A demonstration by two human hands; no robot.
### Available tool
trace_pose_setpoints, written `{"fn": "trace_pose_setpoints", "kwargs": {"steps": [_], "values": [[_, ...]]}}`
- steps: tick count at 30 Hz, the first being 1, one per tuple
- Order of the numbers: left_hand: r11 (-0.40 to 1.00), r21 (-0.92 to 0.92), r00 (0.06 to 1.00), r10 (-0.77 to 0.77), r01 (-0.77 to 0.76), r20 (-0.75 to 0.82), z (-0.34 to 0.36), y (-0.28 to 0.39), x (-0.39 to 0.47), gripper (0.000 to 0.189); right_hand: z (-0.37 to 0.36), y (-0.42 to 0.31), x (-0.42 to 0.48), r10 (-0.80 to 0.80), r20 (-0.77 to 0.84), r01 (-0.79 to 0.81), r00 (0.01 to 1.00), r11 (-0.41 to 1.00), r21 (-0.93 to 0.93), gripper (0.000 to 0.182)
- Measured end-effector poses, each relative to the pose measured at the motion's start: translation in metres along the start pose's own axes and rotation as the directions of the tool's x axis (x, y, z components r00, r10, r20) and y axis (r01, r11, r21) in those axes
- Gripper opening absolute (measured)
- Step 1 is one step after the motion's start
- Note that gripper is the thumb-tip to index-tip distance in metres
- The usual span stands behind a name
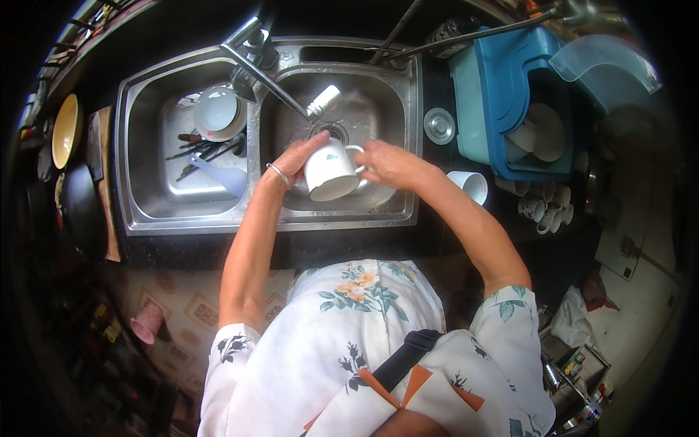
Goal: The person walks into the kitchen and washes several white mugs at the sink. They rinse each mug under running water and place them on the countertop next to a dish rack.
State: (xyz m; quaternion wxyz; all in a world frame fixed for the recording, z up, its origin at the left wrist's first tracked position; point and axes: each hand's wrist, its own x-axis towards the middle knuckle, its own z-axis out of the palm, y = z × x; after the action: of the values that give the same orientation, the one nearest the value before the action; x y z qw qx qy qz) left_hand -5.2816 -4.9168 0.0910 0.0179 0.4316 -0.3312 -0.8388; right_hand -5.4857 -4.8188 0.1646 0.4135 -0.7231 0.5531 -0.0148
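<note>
Over the right basin of a steel double sink (267,224) I hold a white mug (332,170), tilted. My left hand (302,158) grips its left side, thumb on top. At its handle is my right hand (382,163), slightly blurred, its fingers against the handle. The faucet (267,76) reaches over this basin, its silver spout end just above the mug. In the left basin lie stacked bowls (217,109), a pale blue ladle or scoop (221,173) and several dark utensils (205,150).
Right of the sink are a metal lid (439,126), a white cup (471,185), a blue dish bin (494,104) holding dishes, and several small cups (538,210). Left stand a wooden board (108,191), a dark pan (81,207) and a yellow bowl (67,131).
</note>
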Motion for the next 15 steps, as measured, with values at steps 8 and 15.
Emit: {"fn": "trace_pose_setpoints", "kwargs": {"steps": [8, 15], "values": [[0.804, -0.594, 0.957, 0.177, -0.005, 0.232, 0.006, -0.033, 0.003, 0.050, 0.017, -0.031, -0.046, 0.017, -0.424, -0.013, 0.906, 1.000, 0.013, 0.017], [0.837, -0.547, 0.997, 0.019, 0.024, 0.073, -0.016, -0.072, 0.034, 0.035, -0.039, -0.077, -0.108, -0.223, -0.840, -0.242, 0.495, 0.893, -0.380, 0.015]]}}
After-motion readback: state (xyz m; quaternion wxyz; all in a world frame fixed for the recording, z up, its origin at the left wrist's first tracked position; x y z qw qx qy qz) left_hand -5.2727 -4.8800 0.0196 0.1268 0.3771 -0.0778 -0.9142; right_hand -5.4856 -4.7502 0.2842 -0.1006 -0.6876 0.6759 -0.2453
